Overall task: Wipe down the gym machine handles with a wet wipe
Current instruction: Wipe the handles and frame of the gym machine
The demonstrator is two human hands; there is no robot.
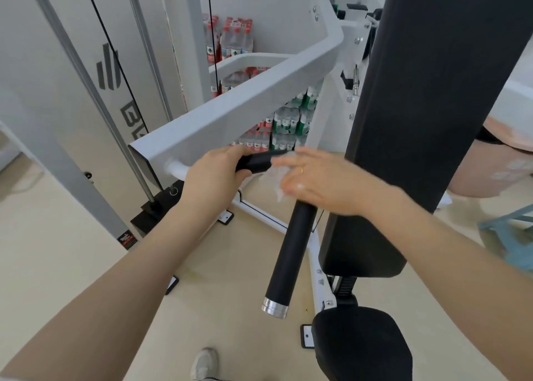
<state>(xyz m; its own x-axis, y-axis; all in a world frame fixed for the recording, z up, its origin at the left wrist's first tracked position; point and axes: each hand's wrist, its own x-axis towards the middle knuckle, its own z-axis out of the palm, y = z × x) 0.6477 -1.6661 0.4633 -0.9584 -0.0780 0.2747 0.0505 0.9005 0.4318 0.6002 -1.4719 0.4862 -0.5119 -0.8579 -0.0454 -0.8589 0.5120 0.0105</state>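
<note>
Two black handles met at the middle of the view: a short horizontal handle (255, 163) running out from the end of the white machine arm (230, 104), and a long handle (291, 253) slanting down toward the viewer and ending in a silver cap (274, 308). Left hand (213, 176) was wrapped around the horizontal handle, fingers curled over its top and thumb underneath, just beside the white stub where it joined the arm. Right hand (320, 178) lay over the junction of the two handles, fingers fairly straight and pressed together, with a ring showing on one of them. A wet wipe (277, 176) sat crumpled under that palm, against the top of the long handle; its pale edge stuck out on the thumb side toward the left hand. The right hand was motion-blurred, so whether the fingers clasped the wipe or merely pressed it could not be told. Just right of the right hand stood the tall black back pad (418, 121), and below its wrist the black seat (360, 343). Beyond both hands, behind the machine arm, stacked packs of bottled water (285, 121) stood against the wall. Near the lower edge, between the forearms, a light shoe (204, 363) rested on the beige floor (72, 251).
</note>
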